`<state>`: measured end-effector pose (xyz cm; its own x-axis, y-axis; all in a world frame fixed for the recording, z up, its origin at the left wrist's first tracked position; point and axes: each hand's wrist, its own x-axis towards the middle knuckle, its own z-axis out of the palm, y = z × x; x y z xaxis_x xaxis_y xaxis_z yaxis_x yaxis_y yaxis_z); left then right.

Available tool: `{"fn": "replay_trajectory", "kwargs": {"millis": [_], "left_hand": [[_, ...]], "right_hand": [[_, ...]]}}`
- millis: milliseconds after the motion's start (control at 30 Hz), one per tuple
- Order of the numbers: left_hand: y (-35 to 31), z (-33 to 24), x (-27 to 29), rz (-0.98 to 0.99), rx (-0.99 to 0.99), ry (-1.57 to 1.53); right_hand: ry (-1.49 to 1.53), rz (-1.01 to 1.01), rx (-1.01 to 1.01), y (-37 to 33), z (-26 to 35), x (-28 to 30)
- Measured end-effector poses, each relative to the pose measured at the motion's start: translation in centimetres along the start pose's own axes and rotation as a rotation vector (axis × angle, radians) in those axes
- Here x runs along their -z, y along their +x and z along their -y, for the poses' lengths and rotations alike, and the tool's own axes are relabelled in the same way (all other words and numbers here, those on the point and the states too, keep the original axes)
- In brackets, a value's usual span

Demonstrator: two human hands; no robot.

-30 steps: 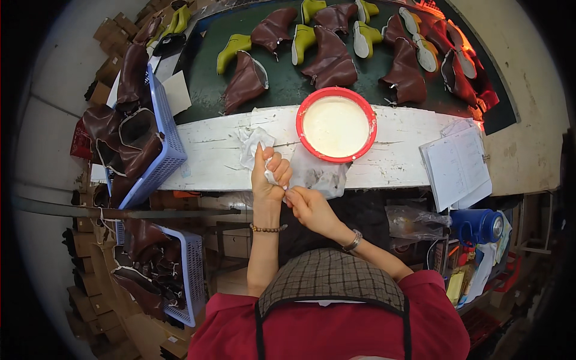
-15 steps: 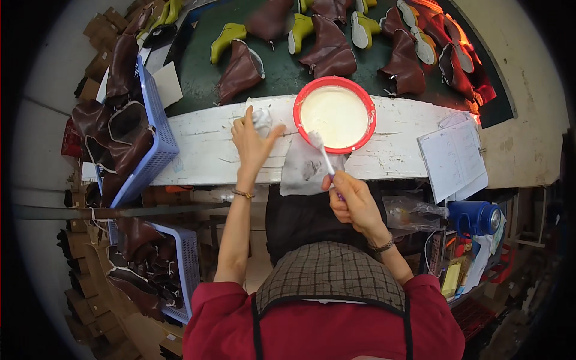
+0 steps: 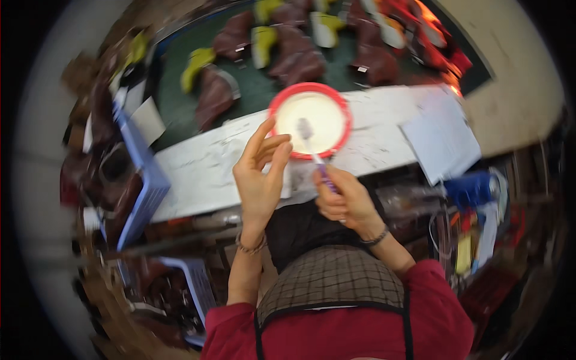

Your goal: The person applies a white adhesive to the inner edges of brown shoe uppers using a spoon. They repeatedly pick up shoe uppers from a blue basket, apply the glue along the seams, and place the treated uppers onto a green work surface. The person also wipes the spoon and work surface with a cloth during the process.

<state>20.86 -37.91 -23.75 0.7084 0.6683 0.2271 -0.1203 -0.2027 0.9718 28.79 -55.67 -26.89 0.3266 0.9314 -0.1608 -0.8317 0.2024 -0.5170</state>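
My right hand [image 3: 346, 198] grips a small brush [image 3: 313, 150] with a purple handle; its bristled tip reaches over a red-rimmed bowl [image 3: 309, 118] of pale liquid on the white worktop [image 3: 210, 162]. My left hand [image 3: 260, 174] is raised beside the bowl with fingers spread and nothing in it. Under my hands, at the worktop's near edge, lies a clear plastic piece [image 3: 297, 180], mostly hidden. The picture is blurred by motion.
Brown boot uppers [image 3: 297, 57] and yellow-green lasts [image 3: 198, 63] lie on the green belt behind the worktop. A blue crate [image 3: 141, 186] of leather pieces stands at the left. White paper sheets [image 3: 441, 135] lie at the right, above a blue bottle [image 3: 474, 189].
My left hand lifted off the worktop and opened beside the bowl. My right hand brought the brush tip up over the bowl. The view shifted and blurred.
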Motion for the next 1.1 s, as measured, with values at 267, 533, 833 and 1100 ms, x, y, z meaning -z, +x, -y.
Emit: {"fn": "replay_trajectory", "kwargs": {"millis": [267, 533, 833, 1100], "left_hand": [[-2.5, 2.4, -7.1, 0.266, 0.294, -0.405], [-2.8, 9.1, -12.5, 0.656, 0.159, 0.138], [-1.7, 13.5, -17.4, 0.495, -0.235, 0.568], [-0.9, 12.8, -16.7, 0.437, -0.152, 0.605]], "right_hand": [[-1.367, -0.434, 0.660, -5.5, -1.8, 4.0], [-1.584, -1.972, 0.243, -30.7, 4.5, 15.3], [-1.821, -1.867, -0.314, -30.8, 8.0, 25.4], [-1.707, -1.932, 0.744, -27.6, 7.6, 15.5]]}}
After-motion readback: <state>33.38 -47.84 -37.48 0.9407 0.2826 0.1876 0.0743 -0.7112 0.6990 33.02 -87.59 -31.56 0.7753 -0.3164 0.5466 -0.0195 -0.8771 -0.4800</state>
